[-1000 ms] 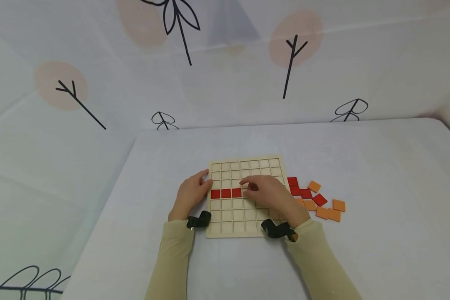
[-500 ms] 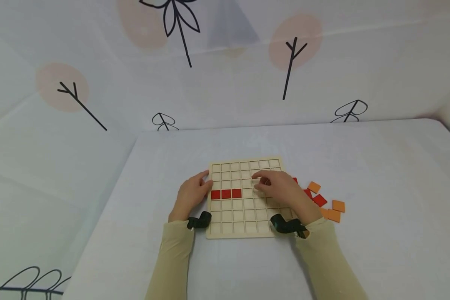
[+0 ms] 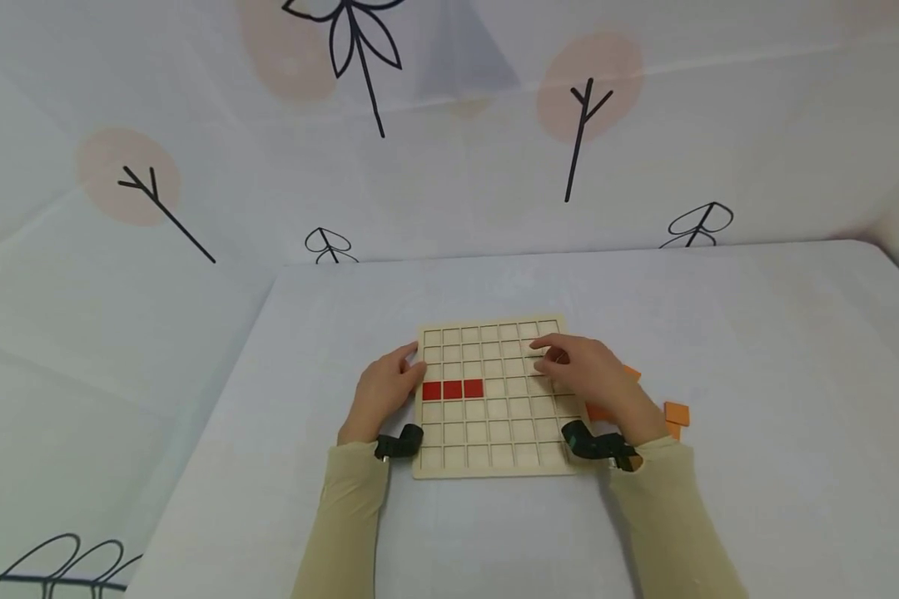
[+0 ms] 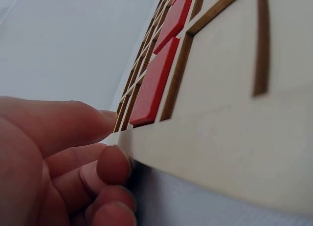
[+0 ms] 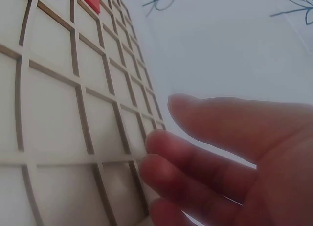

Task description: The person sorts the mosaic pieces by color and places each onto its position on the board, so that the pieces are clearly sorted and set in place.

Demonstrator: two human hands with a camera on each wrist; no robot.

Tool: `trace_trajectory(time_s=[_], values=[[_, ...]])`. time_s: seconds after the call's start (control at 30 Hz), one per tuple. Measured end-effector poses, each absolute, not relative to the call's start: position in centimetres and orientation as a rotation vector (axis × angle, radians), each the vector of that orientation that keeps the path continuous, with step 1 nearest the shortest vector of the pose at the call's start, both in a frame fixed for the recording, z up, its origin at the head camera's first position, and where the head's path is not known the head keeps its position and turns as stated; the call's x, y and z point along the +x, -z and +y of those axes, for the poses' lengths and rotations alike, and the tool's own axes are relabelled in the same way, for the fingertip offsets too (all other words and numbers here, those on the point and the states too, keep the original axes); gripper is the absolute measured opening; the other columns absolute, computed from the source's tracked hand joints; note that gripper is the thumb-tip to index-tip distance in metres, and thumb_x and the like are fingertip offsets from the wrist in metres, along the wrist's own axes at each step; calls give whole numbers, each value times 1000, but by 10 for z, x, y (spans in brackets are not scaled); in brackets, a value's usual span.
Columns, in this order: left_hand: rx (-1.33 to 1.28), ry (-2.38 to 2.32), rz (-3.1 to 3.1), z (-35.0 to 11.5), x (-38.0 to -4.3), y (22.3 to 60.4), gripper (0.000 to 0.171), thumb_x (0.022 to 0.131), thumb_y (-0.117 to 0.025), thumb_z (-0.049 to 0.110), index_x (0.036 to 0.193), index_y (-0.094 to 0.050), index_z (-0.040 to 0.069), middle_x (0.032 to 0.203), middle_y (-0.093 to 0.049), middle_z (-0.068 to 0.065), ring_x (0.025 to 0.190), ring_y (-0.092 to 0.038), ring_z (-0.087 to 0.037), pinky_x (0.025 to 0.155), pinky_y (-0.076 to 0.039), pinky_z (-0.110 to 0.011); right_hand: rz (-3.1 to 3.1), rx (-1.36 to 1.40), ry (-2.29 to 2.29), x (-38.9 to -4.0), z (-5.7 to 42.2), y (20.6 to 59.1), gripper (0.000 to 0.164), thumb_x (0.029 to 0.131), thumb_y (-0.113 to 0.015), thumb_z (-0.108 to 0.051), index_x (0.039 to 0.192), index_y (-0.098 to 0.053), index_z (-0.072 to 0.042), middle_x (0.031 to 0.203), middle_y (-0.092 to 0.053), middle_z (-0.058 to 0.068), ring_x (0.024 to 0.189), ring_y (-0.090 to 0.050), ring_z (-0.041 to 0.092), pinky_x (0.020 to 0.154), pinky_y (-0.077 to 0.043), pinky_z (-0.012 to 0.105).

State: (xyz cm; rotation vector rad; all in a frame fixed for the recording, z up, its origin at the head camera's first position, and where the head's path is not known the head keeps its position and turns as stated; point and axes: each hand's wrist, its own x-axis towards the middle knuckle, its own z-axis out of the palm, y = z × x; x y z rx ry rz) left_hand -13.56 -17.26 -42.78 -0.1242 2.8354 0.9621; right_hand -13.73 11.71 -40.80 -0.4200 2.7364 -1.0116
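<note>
The right hand (image 3: 588, 366) has just drawn rightward across the wooden grid board (image 3: 476, 433), thumb and finger parted, no tile visible between them; the three red square tiles (image 3: 453, 389) sit unchanged, well to its left and just beside the left hand (image 3: 380, 389), whose relaxed fingers touch the board's edge; orange tiles (image 3: 677, 413) show right of the right hand; the row, I'd judge, remains part filled.

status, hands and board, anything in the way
Left hand holds grid board by left edge. Right hand empty, over right side. Three red tiles in one row. Head view: right hand partly hides orange tiles.
</note>
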Motion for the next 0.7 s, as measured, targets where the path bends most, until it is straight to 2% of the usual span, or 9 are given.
trace_trajectory(time_s=[0.27, 0.5, 0.7], values=[[-130, -939, 2837, -173, -136, 428, 48, 88, -52, 38, 133, -45, 21, 67, -52, 0, 54, -49, -16, 51, -37, -28, 2733, -389, 1032, -136, 126, 405, 35, 87, -56, -26, 119, -56, -12, 95, -58, 3, 88, -51, 21, 78, -40, 40], [-123, -939, 2843, -173, -135, 430, 48, 88, -51, 38, 133, -44, 21, 66, -52, 0, 53, -50, -15, 50, -37, -28, 2739, -387, 1052, -136, 134, 407, 35, 87, -57, -26, 119, -55, -11, 96, -58, 5, 86, -51, 21, 75, -42, 37], [-100, -926, 2862, -173, -135, 428, 48, 88, -51, 37, 133, -45, 20, 67, -52, 1, 53, -49, -15, 50, -36, -28, 2757, -388, 1068, -138, 140, 409, 36, 87, -57, -26, 119, -55, -10, 97, -59, 6, 89, -52, 23, 79, -40, 41]])
